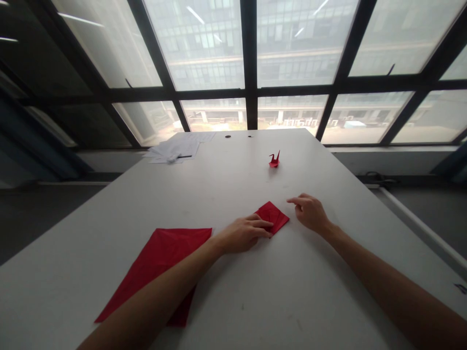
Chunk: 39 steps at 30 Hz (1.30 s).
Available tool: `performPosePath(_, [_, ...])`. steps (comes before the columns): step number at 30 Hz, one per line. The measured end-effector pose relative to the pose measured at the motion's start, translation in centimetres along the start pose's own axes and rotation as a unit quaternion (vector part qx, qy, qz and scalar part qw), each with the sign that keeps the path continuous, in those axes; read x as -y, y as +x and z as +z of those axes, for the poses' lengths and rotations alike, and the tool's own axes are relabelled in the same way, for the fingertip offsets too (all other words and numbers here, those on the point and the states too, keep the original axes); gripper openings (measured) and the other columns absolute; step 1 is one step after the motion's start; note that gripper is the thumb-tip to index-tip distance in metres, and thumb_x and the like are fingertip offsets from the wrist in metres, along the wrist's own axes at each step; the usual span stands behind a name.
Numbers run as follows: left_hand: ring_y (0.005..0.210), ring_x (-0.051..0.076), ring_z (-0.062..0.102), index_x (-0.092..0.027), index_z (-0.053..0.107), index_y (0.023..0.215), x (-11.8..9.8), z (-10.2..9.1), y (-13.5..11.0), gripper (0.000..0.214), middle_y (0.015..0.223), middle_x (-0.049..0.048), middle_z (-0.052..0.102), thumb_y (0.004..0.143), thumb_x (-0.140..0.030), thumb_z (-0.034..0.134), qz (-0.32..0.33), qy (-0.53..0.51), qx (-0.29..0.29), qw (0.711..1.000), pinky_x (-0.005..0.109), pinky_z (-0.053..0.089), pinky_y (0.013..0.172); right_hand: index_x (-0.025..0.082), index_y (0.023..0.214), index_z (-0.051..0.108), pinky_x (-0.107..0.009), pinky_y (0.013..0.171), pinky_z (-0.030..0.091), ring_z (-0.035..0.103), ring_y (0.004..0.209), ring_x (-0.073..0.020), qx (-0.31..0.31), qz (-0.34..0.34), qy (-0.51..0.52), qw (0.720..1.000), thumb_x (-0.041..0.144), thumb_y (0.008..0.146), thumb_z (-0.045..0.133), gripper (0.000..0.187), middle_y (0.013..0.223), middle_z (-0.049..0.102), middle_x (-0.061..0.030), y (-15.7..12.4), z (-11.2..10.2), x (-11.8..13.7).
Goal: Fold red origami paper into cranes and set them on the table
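A small folded square of red paper point(279, 219) lies flat on the white table, turned with one corner pointing away from me. My left hand point(245, 234) rests over its left part, fingers stretched out and pressing on the paper, hiding some of it. Just right of the paper, my right hand point(309, 212) hovers close to the table with the index finger extended and the other fingers curled; it touches no paper. Under my left forearm lies a larger sheet of red paper point(156, 255), partly covered by the arm.
A red origami crane point(274, 161) stands farther back on the white table point(226, 184). Loose white papers point(175, 147) with a dark pen point(184, 156) on them lie at the far left. Behind the table are large windows with dark frames point(250, 63).
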<state>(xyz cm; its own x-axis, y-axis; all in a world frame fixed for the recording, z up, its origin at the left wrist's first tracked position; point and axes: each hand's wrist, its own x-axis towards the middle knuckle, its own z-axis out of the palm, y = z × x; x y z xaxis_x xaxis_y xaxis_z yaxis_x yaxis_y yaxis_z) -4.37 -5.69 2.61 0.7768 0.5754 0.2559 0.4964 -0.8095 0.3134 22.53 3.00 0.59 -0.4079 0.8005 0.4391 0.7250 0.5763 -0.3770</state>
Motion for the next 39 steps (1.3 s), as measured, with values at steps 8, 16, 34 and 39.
performPosePath(8, [0.121, 0.02, 0.057, -0.026, 0.065, 0.122, -0.1, 0.4, 0.0, 0.044, 0.132, 0.0065, 0.059, 0.087, -0.003, 0.05, -0.025, -0.051, -0.046, 0.997, 0.035, 0.047, 0.106, 0.033, 0.106, 0.075, -0.048, 0.099, 0.036, 0.056, 0.113, -0.0272, 0.116, -0.125, 0.043, 0.984, 0.036, 0.086, 0.07, 0.021, 0.123, 0.069, -0.0039, -1.1, 0.6, 3.4])
performPosePath(16, [0.122, 0.022, 0.055, -0.025, 0.07, 0.112, 0.9, 0.9, 0.2, 0.028, 0.122, 0.0091, 0.062, 0.091, -0.011, 0.056, 0.003, -0.043, -0.061, 0.997, 0.039, 0.044, 0.108, 0.036, 0.113, 0.072, -0.051, 0.103, 0.035, 0.05, 0.123, -0.0295, 0.129, -0.104, 0.07, 0.984, 0.034, 0.085, 0.072, 0.029, 0.136, 0.061, -0.0037, -1.4, 1.1, 3.2])
performPosePath(34, [0.115, 0.021, 0.057, -0.024, 0.068, 0.113, 1.2, 0.9, 0.4, 0.02, 0.121, 0.0064, 0.066, 0.099, -0.023, 0.054, -0.032, 0.03, -0.064, 0.997, 0.036, 0.042, 0.102, 0.035, 0.105, 0.073, -0.047, 0.102, 0.034, 0.052, 0.116, -0.0267, 0.159, -0.135, 0.107, 0.972, 0.028, 0.082, 0.074, 0.024, 0.117, 0.065, -0.0035, -1.6, 0.5, 4.1])
performPosePath(39, [0.106, 0.021, 0.058, -0.025, 0.067, 0.113, 1.5, 1.6, 0.3, 0.022, 0.113, 0.0057, 0.065, 0.092, -0.022, 0.063, -0.113, -0.024, -0.109, 0.987, 0.037, 0.045, 0.098, 0.031, 0.115, 0.066, -0.046, 0.103, 0.034, 0.053, 0.119, -0.0267, 0.163, -0.136, 0.129, 0.969, 0.025, 0.078, 0.076, 0.039, 0.117, 0.067, -0.0048, -1.6, 0.5, 4.4])
